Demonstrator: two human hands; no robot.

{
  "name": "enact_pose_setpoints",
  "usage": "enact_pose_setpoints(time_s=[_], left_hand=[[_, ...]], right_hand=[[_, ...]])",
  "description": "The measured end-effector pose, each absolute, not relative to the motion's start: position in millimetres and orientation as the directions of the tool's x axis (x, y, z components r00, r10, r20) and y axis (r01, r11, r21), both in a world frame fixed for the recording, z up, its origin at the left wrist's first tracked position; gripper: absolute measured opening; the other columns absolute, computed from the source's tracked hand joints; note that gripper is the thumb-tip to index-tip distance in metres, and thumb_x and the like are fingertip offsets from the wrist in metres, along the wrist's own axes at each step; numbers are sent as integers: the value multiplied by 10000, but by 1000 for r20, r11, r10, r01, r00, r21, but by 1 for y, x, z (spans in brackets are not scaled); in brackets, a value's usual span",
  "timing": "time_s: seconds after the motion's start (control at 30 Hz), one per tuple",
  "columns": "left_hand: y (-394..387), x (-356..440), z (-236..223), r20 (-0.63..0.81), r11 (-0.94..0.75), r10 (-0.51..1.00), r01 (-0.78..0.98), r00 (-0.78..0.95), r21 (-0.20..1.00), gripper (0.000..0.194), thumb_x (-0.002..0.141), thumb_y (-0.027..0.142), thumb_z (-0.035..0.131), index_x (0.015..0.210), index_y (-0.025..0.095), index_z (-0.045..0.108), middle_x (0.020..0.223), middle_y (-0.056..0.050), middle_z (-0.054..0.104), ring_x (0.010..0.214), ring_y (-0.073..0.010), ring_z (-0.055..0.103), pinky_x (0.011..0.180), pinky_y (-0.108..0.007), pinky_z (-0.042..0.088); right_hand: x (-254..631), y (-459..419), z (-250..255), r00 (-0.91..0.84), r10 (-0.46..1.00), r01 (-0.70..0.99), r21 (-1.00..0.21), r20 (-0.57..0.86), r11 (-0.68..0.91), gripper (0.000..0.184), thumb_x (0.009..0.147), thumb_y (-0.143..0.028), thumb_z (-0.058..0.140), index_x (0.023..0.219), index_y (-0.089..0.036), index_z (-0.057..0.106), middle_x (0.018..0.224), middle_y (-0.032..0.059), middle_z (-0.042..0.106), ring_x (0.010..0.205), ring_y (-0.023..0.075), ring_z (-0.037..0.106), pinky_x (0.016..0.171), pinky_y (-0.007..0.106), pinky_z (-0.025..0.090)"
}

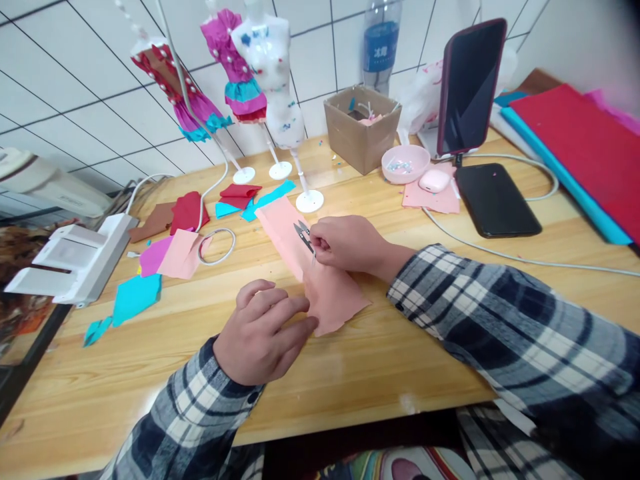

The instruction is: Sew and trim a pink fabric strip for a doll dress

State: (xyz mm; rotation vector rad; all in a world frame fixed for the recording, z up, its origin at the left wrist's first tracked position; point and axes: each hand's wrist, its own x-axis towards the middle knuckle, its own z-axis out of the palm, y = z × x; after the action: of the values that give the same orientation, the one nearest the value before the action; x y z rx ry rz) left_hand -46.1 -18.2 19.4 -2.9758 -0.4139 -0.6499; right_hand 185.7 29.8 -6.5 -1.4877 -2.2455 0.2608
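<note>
On the wooden table (400,347) lies a salmon-pink piece of thin cloth or crepe paper (336,300), with a paler strip (280,230) running up from it. My right hand (345,243) is closed in a fist over the pink piece. The blades of small thread snips (303,235) stick out from its finger side, pointing up and left. A thin pale line, maybe thread, hangs below those fingers. My left hand (267,327) is palm down, fingers loosely bent and apart, with its fingertips at the pink piece's left edge.
Behind stand a bare white mannequin (273,73) and two dressed ones (240,73) (167,87). A cardboard box (363,137), pink bowl (405,165), earbud case (434,180), propped phone (470,87) and black phone (497,200) sit right. Coloured scraps (135,300) and a cable (217,260) lie left.
</note>
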Motion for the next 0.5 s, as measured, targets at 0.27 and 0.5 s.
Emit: enact_pose_setpoints(time_s=[0.27,0.5], left_hand=[[-22,-34,19,344,-974,218,227,913,15,191,836,167,582,982,238,683,961,-16,718,953,-215,546,961,-431,361],[-24,-26,12,363,-971,218,239,906,-13,196,920,151,488,981,227,659,881,-7,705,941,-182,568,979,-385,356]], right_hand=[[186,39,-6,-161,956,905,-349,247,242,140,844,-249,519,797,-193,638,818,35,667,646,156,542,527,298,226],[227,57,18,172,820,759,-604,546,243,107,831,-263,530,874,-204,609,812,-1,695,668,142,617,624,250,392]])
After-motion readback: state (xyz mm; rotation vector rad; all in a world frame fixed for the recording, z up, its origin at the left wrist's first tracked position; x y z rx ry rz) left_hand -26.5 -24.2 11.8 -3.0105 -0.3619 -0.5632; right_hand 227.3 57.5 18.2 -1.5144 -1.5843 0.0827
